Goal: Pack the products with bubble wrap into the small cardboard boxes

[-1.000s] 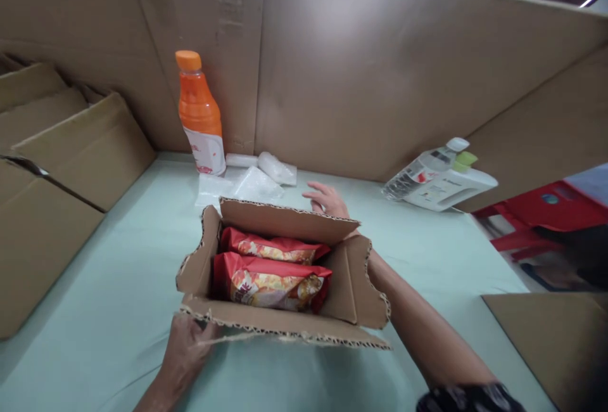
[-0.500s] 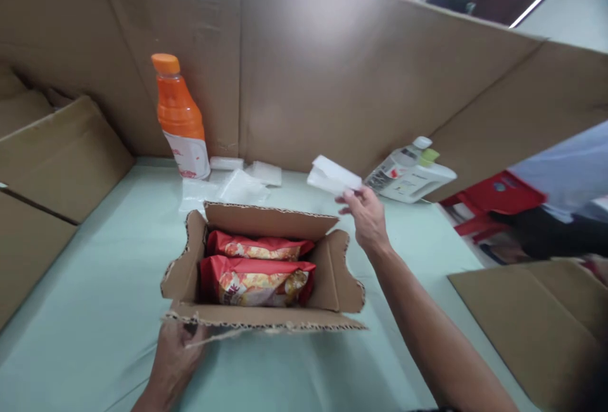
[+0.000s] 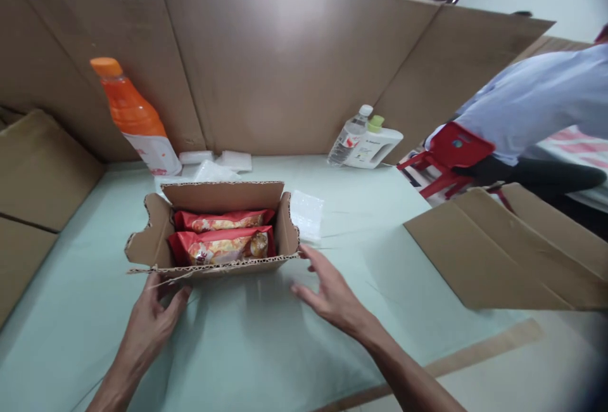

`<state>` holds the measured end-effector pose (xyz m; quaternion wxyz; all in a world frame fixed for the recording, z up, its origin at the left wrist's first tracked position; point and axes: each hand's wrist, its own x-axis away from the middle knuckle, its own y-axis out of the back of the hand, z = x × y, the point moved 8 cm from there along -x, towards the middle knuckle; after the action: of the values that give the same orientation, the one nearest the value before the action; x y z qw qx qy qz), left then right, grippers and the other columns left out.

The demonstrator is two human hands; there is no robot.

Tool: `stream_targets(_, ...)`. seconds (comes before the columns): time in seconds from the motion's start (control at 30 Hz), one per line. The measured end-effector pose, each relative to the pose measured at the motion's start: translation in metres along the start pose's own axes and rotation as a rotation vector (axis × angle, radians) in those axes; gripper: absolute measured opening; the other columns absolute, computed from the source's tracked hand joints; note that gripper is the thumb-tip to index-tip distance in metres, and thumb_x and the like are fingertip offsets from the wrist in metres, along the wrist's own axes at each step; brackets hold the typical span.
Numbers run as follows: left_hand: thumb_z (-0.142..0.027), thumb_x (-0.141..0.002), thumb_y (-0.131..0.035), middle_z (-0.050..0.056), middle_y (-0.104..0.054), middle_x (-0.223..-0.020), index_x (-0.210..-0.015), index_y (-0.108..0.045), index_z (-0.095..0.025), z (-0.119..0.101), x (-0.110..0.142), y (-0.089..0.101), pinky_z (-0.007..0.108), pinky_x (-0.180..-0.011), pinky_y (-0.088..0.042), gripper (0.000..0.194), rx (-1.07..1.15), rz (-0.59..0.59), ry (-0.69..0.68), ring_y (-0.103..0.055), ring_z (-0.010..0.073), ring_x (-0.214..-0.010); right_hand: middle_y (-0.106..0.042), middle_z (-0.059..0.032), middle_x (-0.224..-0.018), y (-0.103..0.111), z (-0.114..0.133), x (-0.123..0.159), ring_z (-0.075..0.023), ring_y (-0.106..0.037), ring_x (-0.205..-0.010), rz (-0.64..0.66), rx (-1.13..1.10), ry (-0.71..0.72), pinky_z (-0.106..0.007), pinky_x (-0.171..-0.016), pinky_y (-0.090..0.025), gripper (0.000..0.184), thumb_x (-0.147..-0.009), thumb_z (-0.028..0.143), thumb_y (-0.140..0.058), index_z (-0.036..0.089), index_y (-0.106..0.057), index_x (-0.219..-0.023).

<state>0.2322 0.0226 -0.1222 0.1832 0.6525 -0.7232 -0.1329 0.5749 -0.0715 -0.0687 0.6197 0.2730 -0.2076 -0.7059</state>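
Observation:
An open cardboard box (image 3: 223, 194) with torn flap edges stands on the pale green table. Inside it, two red snack packets (image 3: 223, 247) lie one behind the other. At the near left corner is my left hand (image 3: 154, 320), thumb spread from its fingers, whose tips are partly hidden by the front flap. My right hand (image 3: 335, 291) is open by the near right corner, its index fingertip at or very close to the cardboard. A flat piece of bubble wrap (image 3: 306, 217) rests just right of the box.
An orange-capped bottle (image 3: 142, 123) stands at the back left beside more bubble wrap (image 3: 213, 172). Back right are a clear bottle (image 3: 349, 137) and a white jug (image 3: 375, 148). Cardboard boxes flank the table (image 3: 380, 234) on both sides. A person sits on a red chair (image 3: 458, 149).
My right hand lifted a folded bubble wrap piece from behind the box, let it go on the right and came to the near right corner. The view has swung right.

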Motion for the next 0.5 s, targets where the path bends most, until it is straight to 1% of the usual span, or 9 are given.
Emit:
stream_targets(0.03, -0.057, -0.075, -0.069, 0.01, -0.072, -0.111, -0.112, -0.059, -0.021, -0.002, -0.001, -0.001, 0.035, -0.077, -0.059, 0.052, 0.009, -0.002, 0.004, -0.072, 0.0285, -0.101, -0.063, -0.0146, -0.137, -0.015, 0.006, -0.008, -0.0297, -0.064, -0.117, 0.023, -0.005, 0.036, -0.042, -0.087, -0.059, 0.06, -0.087, 0.04, -0.068, 0.024, -0.053, -0.143)
stream_targets(0.07, -0.057, -0.075, -0.069, 0.01, -0.072, -0.11, -0.111, -0.059, -0.021, -0.004, -0.004, -0.002, 0.035, -0.077, -0.059, 0.051, 0.013, -0.018, 0.005, -0.072, 0.0281, -0.099, -0.063, -0.0148, -0.136, -0.026, 0.009, -0.017, -0.0292, -0.064, -0.115, 0.035, -0.02, 0.05, -0.042, -0.086, -0.059, 0.059, -0.087, 0.038, -0.067, 0.023, -0.053, -0.142)
stream_targets(0.1, -0.056, -0.075, -0.069, 0.009, -0.072, -0.108, -0.109, -0.059, -0.02, -0.007, -0.008, -0.003, 0.035, -0.077, -0.059, 0.05, 0.016, -0.047, -0.002, -0.071, 0.0274, -0.098, -0.065, -0.0144, -0.132, -0.035, 0.009, -0.028, -0.0281, -0.065, -0.111, 0.039, -0.04, 0.046, -0.04, -0.084, -0.059, 0.055, -0.089, 0.037, -0.065, 0.022, -0.053, -0.141)
stream_targets(0.17, -0.055, -0.075, -0.068, 0.008, -0.07, -0.104, -0.109, -0.059, -0.02, -0.014, -0.021, -0.005, 0.034, -0.076, -0.058, 0.05, 0.029, -0.109, -0.029, -0.07, 0.0259, -0.096, -0.067, -0.0136, -0.126, -0.045, 0.006, -0.053, -0.0257, -0.066, -0.101, 0.032, -0.076, 0.013, -0.039, -0.081, -0.058, 0.051, -0.091, 0.034, -0.06, 0.02, -0.053, -0.14)
stream_targets(0.23, -0.054, -0.075, -0.067, 0.007, -0.069, -0.1, -0.109, -0.058, -0.019, -0.022, -0.04, -0.008, 0.033, -0.075, -0.057, 0.05, 0.049, -0.151, -0.058, -0.068, 0.0244, -0.094, -0.069, -0.013, -0.121, -0.048, 0.0, -0.078, -0.023, -0.066, -0.089, 0.012, -0.091, -0.025, -0.038, -0.078, -0.057, 0.052, -0.09, 0.032, -0.058, 0.018, -0.053, -0.14)
stream_targets(0.3, -0.052, -0.073, -0.066, 0.006, -0.067, -0.097, -0.107, -0.058, -0.018, -0.029, -0.06, -0.012, 0.032, -0.073, -0.056, 0.049, 0.051, -0.166, -0.075, -0.066, 0.0235, -0.09, -0.071, -0.0117, -0.116, -0.049, -0.005, -0.099, -0.02, -0.065, -0.078, 0.002, -0.097, -0.056, -0.038, -0.076, -0.055, 0.053, -0.088, 0.031, -0.057, 0.018, -0.053, -0.14)
stream_targets(0.37, -0.051, -0.071, -0.065, 0.006, -0.066, -0.096, -0.106, -0.058, -0.018, -0.033, -0.077, -0.014, 0.033, -0.071, -0.055, 0.049, 0.045, -0.177, -0.084, -0.065, 0.0237, -0.09, -0.072, -0.0107, -0.113, -0.051, -0.009, -0.112, -0.0186, -0.064, -0.074, -0.005, -0.109, -0.07, -0.037, -0.074, -0.055, 0.054, -0.087, 0.03, -0.058, 0.018, -0.053, -0.139)
stream_targets(0.43, -0.05, -0.071, -0.065, 0.007, -0.066, -0.098, -0.109, -0.059, -0.018, -0.035, -0.087, -0.015, 0.034, -0.073, -0.056, 0.05, 0.052, -0.173, -0.087, -0.065, 0.0248, -0.092, -0.072, -0.0103, -0.114, -0.052, -0.012, -0.117, -0.0194, -0.066, -0.076, 0.003, -0.126, -0.051, -0.036, -0.074, -0.056, 0.055, -0.086, 0.03, -0.058, 0.019, -0.053, -0.14)
stream_targets(0.5, -0.046, -0.072, -0.066, 0.01, -0.067, -0.108, -0.118, -0.057, -0.017, -0.034, -0.087, -0.015, 0.037, -0.081, -0.057, 0.055, 0.093, -0.162, -0.09, -0.066, 0.0257, -0.1, -0.07, -0.0116, -0.122, -0.045, -0.014, -0.116, -0.0228, -0.069, -0.091, -0.023, -0.118, 0.009, -0.038, -0.078, -0.057, 0.054, -0.087, 0.032, -0.059, 0.021, -0.054, -0.139)
